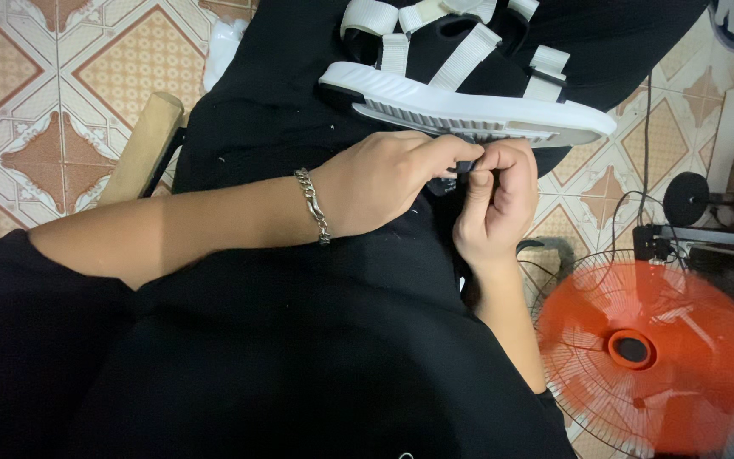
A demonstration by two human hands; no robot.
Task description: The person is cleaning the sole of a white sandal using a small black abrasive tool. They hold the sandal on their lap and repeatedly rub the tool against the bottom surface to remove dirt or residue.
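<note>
Both hands are pinching a small dark piece at the edge of the sandal (469, 106), which is lying on the lap: left hand (384, 178), right hand (494, 200). Risks: piece slipping from the fingertips; sandal sliding off toward the fan (647, 348).

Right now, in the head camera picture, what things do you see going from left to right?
Wooden handle → silver bracelet → left hand → right hand → orange fan. The white sandal stretches above both hands, so it is left out of the order.
</note>
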